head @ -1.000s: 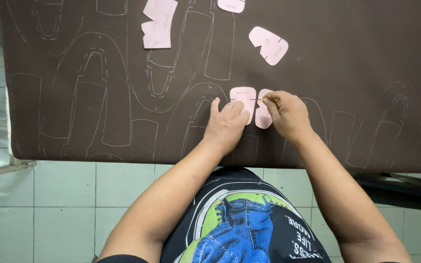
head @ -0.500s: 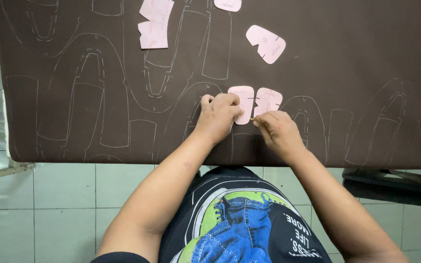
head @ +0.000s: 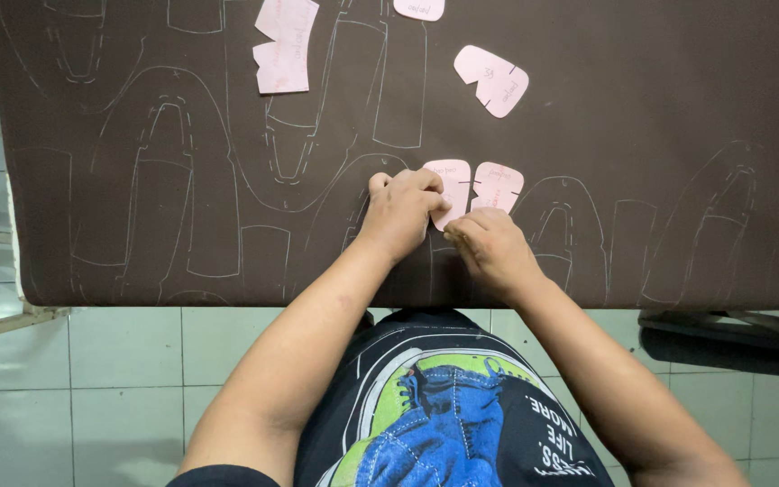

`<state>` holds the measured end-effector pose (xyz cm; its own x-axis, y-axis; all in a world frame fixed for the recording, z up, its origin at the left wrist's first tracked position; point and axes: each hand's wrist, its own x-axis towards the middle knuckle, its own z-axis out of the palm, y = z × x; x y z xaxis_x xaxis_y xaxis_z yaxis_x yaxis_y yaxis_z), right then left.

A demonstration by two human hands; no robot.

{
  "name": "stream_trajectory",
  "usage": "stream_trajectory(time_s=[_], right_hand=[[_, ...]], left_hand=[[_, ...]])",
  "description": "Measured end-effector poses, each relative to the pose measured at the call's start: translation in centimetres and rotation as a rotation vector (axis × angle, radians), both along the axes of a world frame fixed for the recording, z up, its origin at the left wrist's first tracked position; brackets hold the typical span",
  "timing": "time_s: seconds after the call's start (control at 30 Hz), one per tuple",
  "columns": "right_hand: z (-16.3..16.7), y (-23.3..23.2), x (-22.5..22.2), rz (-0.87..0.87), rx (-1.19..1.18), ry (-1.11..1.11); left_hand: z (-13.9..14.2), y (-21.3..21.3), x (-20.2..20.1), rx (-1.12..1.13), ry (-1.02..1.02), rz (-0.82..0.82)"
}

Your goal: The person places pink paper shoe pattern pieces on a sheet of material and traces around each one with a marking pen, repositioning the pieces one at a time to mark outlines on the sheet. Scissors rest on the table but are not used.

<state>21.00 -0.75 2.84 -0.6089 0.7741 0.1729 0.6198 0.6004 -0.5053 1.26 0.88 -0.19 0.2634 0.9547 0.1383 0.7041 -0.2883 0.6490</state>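
Dark brown chalk-marked sheet material (head: 678,108) covered the table. Near its front edge, the left hand (head: 403,212) pressed flat on a pink notched paper template (head: 475,187); the right hand (head: 490,248), fingers curled, touched its lower edge.

Single head view, straight down, close over brown sheet (head: 660,108) edge and floor tiles (head: 119,379).

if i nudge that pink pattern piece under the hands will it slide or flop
The pink pattern piece lies flat with crisp cut edges, so it is probably thin card: light and fairly stiff. On the brown sheet it would likely slide easily, which may be why the left hand presses it.
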Motion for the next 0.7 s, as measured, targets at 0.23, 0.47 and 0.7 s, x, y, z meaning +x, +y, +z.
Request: stream_trajectory(time_s=[0.23,0.47,0.7], right_hand=[[0.0,0.5,-1.7,-0.022,0.073,0.076],[-0.3,0.7,-1.7,-0.168,0.002,0.14],[0.2,3.3,3.2,-0.39,-0.136,-0.107]], left_hand=[[-0.2,0.2,-0.1,-0.018,-0.018,-0.007],[-0.3,0.6,0.1,-0.083,0.028,0.001],[0.5,0.8,1.2,0.009,0.208,0.016]])
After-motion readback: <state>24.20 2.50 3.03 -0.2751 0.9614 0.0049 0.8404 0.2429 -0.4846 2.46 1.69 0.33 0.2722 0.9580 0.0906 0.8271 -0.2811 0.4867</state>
